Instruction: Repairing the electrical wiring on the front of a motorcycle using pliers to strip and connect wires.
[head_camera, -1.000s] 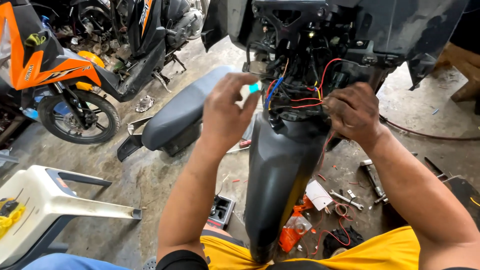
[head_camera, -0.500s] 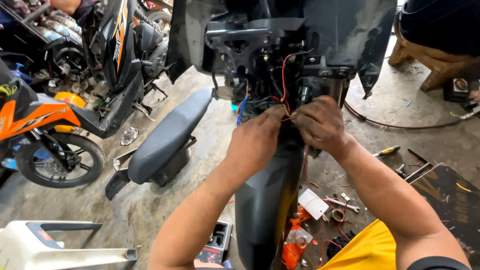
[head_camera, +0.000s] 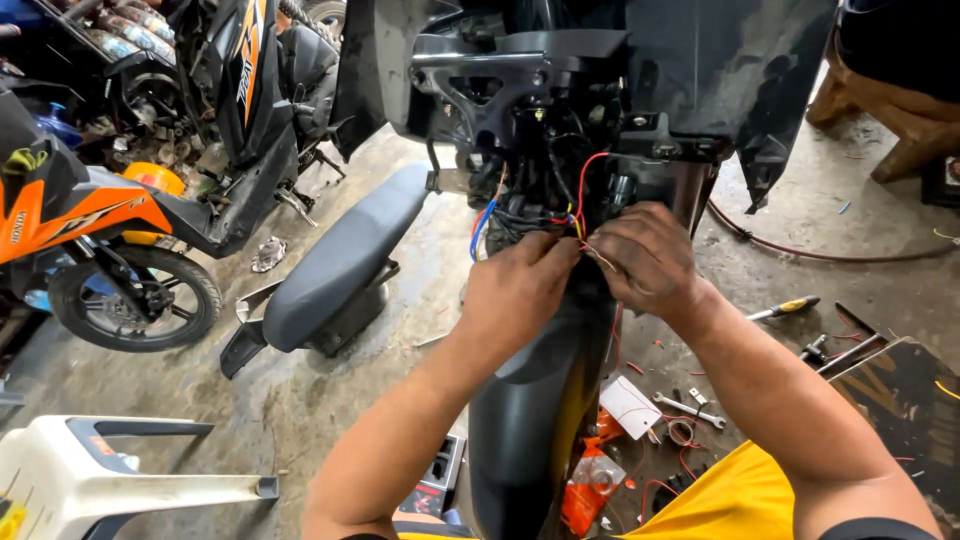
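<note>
Your hands meet at the scooter's exposed wiring.
Your left hand (head_camera: 520, 285) and right hand (head_camera: 645, 258) are both pinched narrow on the wire bundle (head_camera: 575, 215), red, blue and yellow strands spilling from the stripped scooter front (head_camera: 560, 90) above the concrete floor (head_camera: 330, 400).

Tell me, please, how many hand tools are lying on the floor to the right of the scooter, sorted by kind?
Screwdriver, yellow and black handle: 1
Open-ended spanner, silver: 1
Dark long metal tools, exact kind too blurred to tell: 2
Total: 4
</note>
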